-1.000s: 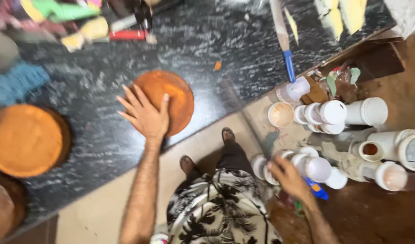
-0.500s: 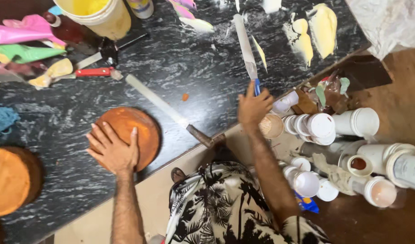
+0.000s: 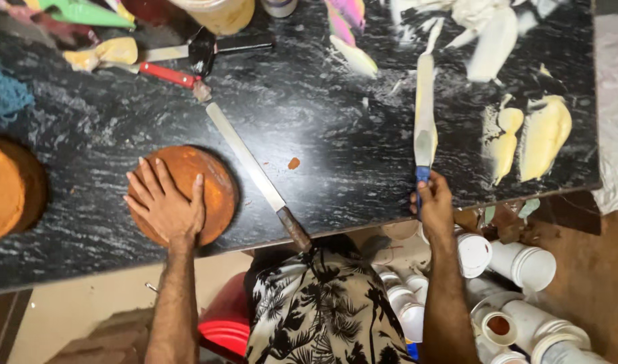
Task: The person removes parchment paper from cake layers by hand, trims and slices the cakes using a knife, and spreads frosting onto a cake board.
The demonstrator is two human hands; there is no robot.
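My left hand (image 3: 164,205) lies flat, fingers spread, on top of a round brown cake layer (image 3: 214,185) near the front edge of the black marble counter (image 3: 336,148). My right hand (image 3: 433,205) is closed around the blue handle of a long palette knife (image 3: 425,121), whose cream-smeared blade points away from me across the counter. A long serrated knife (image 3: 251,168) with a brown handle lies diagonally between the two hands, its handle over the counter edge.
A second brown cake layer (image 3: 6,189) sits at the far left. Piping bags (image 3: 86,13), a red-handled tool (image 3: 167,74), a yellow tub (image 3: 221,13) and cream smears (image 3: 544,135) fill the back. White plastic jars (image 3: 524,263) crowd the floor at right; a red stool (image 3: 224,323) stands below.
My right hand rose from the jars on the floor to the palette knife and closed on its blue handle. The left hand stayed flat on the cake layer while the view shifted.
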